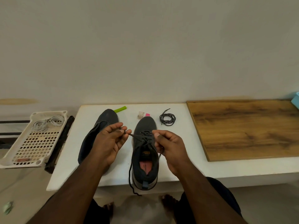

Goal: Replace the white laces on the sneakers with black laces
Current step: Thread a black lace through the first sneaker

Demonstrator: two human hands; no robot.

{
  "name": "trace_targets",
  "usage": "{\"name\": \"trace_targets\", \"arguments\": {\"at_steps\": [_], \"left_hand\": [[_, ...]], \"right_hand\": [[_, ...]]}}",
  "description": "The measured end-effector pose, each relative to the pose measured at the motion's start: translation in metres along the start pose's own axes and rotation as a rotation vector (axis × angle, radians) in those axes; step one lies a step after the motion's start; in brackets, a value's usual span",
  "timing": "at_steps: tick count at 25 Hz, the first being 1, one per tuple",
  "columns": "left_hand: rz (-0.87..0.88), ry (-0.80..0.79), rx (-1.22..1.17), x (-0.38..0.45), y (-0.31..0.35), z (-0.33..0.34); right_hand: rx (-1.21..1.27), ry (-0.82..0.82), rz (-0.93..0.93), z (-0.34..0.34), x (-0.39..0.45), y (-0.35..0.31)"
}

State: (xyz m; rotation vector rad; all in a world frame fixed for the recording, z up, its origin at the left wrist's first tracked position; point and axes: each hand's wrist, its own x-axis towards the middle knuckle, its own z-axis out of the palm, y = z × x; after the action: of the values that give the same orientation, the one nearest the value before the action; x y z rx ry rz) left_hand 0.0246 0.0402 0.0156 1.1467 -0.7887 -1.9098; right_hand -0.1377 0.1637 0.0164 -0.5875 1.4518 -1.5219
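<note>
Slippage threatening: left hand point(111, 139) and right hand point(168, 147) are pinching the black lace point(142, 139) taut.
Lace tail point(131, 180) is dangling over the table's near edge point(113, 185), risking a snag on the sneaker point(145, 159).

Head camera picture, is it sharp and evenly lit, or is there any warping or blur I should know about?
Head view: soft, even light, no glare, only faint shadows beside the right sneaker; wide-angle warping bends the white table edges and splays the tray; left hand and right hand are reasonably sharp; the coiled black lace and corners look softer.
</note>
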Motion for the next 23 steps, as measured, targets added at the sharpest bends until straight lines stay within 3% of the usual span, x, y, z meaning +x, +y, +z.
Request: {"name": "trace_targets", "arguments": {"at_steps": [2,4,6,7,9,10,12,15,18,20,23], "left_hand": [[0.035,0.078,0.27,0.003,-0.005,-0.003],[0.208,0.169,0.767,0.003,-0.008,-0.004],[0.465,0.071,1.039,-0.006,-0.009,0.002],[0.52,-0.081,1.024,-0.011,-0.01,0.007],[0.471,-0.381,0.947,-0.021,-0.014,0.016],[0.446,-0.444,0.962,-0.023,-0.017,0.019],[0.456,-0.384,1.044,-0.02,-0.018,0.017],[0.442,-0.097,0.99,-0.012,-0.013,0.011],[0.441,0.048,0.94,-0.011,-0.008,0.007],[0.462,0.027,0.965,-0.016,-0.008,0.007],[0.472,-0.265,1.017,-0.027,-0.013,0.018]], "right_hand": [[0.056,0.019,0.021,-0.001,0.001,0.0],[-0.021,0.014,0.027,0.004,0.001,0.003],[-0.111,0.011,0.014,0.009,-0.001,0.005],[-0.155,0.008,-0.006,0.01,-0.001,0.007],[-0.213,0.001,-0.046,0.011,-0.002,0.008],[-0.21,-0.001,-0.055,0.01,-0.002,0.007],[-0.171,-0.003,-0.037,0.009,-0.002,0.005],[-0.132,-0.008,0.042,0.003,0.001,0.006],[-0.101,0.007,0.099,0.0,0.003,0.005],[-0.086,0.047,0.089,0.0,0.003,0.005],[-0.12,0.044,0.071,0.005,0.002,0.007]]}}
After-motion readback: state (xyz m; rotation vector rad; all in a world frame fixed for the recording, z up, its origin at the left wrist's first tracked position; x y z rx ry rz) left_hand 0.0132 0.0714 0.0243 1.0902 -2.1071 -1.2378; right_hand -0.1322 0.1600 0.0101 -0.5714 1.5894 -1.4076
